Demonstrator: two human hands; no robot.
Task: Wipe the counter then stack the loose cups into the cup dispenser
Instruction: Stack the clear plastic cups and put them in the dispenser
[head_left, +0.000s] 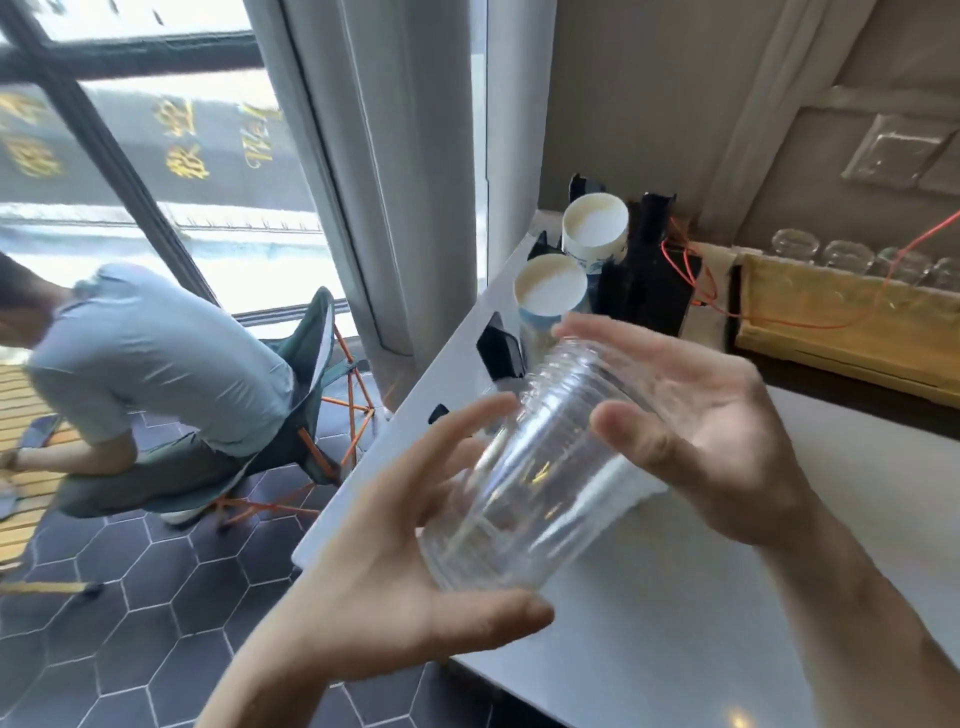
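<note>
A stack of clear plastic cups lies tilted between both hands above the white counter. My left hand cups its lower end from below, thumb under the base. My right hand holds the upper side, fingers spread along the ribbed rims. Behind the cups stands the black cup dispenser with two stacks of white paper cups in its slots, rims toward me.
A wooden tray with an orange cable across it sits at the back right, several clear glass jars behind it. A person sits on a folding chair on the tiled floor at left, beside the window and curtain.
</note>
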